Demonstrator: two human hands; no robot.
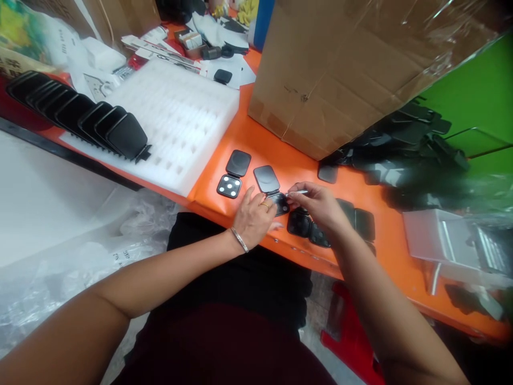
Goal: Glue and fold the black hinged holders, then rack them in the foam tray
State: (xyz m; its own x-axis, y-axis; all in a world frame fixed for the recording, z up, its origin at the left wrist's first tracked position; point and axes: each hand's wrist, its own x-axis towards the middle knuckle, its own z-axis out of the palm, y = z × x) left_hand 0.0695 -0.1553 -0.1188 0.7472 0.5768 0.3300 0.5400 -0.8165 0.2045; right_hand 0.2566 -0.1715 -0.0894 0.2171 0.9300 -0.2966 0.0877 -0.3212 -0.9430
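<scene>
Head view: mid-frame, a case (266, 178) lies partly beneath the left grip (255, 216) (closure unclear), beside the right grip (316, 202) pinching a rod (301, 192).

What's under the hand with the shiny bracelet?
Under the left hand is part of an open black case, on the orange table. The hand hides some of the case's near half, so what's directly beneath can't be seen.
</scene>
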